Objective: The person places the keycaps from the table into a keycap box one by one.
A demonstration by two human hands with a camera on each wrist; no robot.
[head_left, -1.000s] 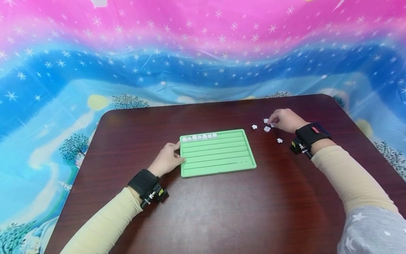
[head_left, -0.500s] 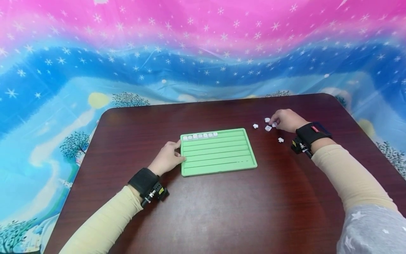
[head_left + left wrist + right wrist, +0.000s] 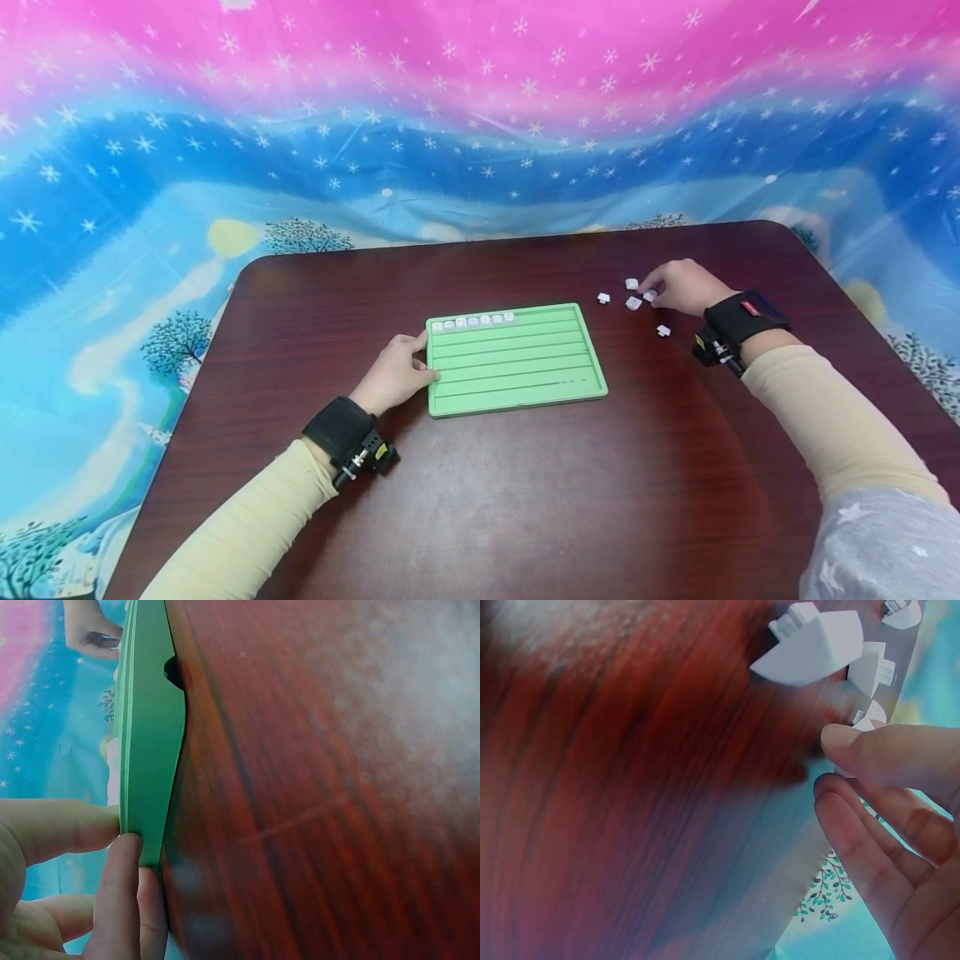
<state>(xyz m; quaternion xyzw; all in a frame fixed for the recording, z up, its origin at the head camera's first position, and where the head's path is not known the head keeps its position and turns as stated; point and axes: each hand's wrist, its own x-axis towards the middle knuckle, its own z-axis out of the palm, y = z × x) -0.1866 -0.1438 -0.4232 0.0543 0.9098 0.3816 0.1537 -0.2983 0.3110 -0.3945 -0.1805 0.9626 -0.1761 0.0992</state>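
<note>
Green ridged tray (image 3: 517,362) w/ keycaps (image 3: 473,322)

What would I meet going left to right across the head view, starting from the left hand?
Left hand, green tray, leftmost loose white keycap, right hand, black band on the right wrist.
</note>
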